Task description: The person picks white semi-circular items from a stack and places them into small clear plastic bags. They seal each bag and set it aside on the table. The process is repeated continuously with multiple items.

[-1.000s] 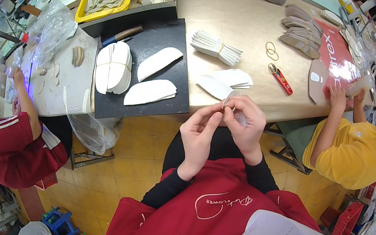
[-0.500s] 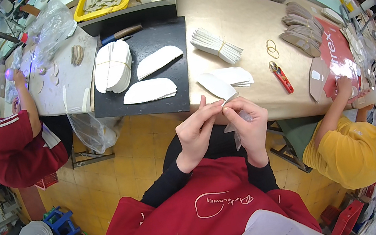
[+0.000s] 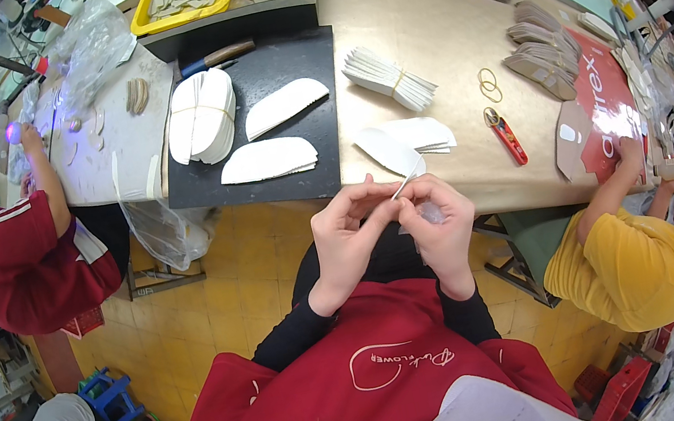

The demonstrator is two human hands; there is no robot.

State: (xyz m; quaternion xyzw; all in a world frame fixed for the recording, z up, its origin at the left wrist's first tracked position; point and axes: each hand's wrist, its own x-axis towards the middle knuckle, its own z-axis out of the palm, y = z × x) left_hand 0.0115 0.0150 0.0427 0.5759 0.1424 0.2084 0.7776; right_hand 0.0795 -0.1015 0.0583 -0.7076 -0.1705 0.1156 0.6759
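In front of my chest, just off the table's near edge, my left hand (image 3: pixel 345 236) and my right hand (image 3: pixel 439 224) meet with fingers pinched. Between the fingertips is the narrow end of a white curved piece (image 3: pixel 388 150), seen nearly edge-on there. Its broad part reaches over the table edge, beside a small stack of white pieces (image 3: pixel 424 134). Tucked in my right palm is some crumpled clear plastic (image 3: pixel 430 212). On the black mat (image 3: pixel 288 187) lie a banded white bundle (image 3: pixel 202 117) and two smaller white stacks (image 3: pixel 268 161).
Beyond my hands lies another banded bundle (image 3: pixel 388 78). To its right are rubber bands (image 3: pixel 489 84) and a red-handled cutter (image 3: pixel 506 135). A yellow tray (image 3: pixel 188 22) sits at the back. Co-workers in red (image 3: pixel 31 264) and yellow (image 3: pixel 627 268) sit on either side.
My hands have drawn slightly down and the pinched end has turned more edge-on. The plastic in my right hand hangs less below the palm. The co-worker in yellow has shifted slightly.
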